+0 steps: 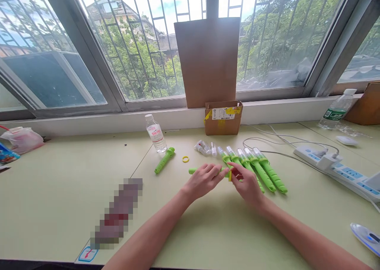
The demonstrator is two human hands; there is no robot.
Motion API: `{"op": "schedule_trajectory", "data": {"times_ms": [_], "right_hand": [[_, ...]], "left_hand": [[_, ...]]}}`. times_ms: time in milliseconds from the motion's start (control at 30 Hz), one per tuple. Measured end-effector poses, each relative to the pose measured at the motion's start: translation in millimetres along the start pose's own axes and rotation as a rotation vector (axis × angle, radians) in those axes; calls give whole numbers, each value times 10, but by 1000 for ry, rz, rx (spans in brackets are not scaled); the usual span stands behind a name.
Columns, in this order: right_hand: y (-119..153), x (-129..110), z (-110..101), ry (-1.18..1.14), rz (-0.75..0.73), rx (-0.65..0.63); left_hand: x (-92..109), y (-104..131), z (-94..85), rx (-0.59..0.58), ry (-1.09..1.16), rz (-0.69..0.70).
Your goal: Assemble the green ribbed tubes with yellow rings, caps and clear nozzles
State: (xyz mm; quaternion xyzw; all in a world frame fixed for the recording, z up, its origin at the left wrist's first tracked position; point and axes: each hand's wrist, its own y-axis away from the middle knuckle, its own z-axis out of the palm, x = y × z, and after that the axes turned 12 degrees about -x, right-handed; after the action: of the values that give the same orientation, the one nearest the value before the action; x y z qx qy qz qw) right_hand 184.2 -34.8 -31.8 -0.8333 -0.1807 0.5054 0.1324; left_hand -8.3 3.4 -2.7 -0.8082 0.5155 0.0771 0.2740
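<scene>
My left hand (206,179) is closed around a green plastic tube (192,170) that lies crosswise, its left end sticking out past my fingers. At the tube's right end, my right hand (246,183) pinches a yellow ring (230,175); whether the ring is on the tube or just against it, I cannot tell. Just beyond my right hand lie several green tubes with clear tips (268,169), side by side. A single green tube without a clear tip (164,160) and a loose yellow ring (185,159) are to the left. Small clear plastic pieces (204,147) lie behind my hands.
A water bottle (156,133) and an open cardboard box (223,121) stand near the window sill. On the right are a power strip (341,171) with cables and another bottle (335,110). A blurred-out object (117,214) lies at the left front.
</scene>
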Motion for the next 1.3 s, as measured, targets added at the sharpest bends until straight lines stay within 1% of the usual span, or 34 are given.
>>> {"op": "schedule_trajectory", "data": {"times_ms": [100,200,400,533,733,900,1067,1300], "right_hand": [[0,-15,8,-105,56,35],[-11,-19,-8,-147,82,67],[-28,-65,-67,-57,29,116],[-11,-67,-40,-74,52,147],[-12,-52,-23,-104,102,164],[-21,-76,-34,-70,61,151],[-9,-90,-11,-81,44,135],[-6,-79,-9,-67,69,146]], "left_hand": [[4,-5,-6,-1,-6,14],[2,-7,-9,-6,3,18],[-15,9,35,-16,16,-5],[-11,14,54,-15,5,-22],[-4,15,41,-32,-18,-33],[-4,14,16,-43,-26,-2],[-9,21,37,-56,-14,-21],[-9,5,27,-6,1,-12]]}}
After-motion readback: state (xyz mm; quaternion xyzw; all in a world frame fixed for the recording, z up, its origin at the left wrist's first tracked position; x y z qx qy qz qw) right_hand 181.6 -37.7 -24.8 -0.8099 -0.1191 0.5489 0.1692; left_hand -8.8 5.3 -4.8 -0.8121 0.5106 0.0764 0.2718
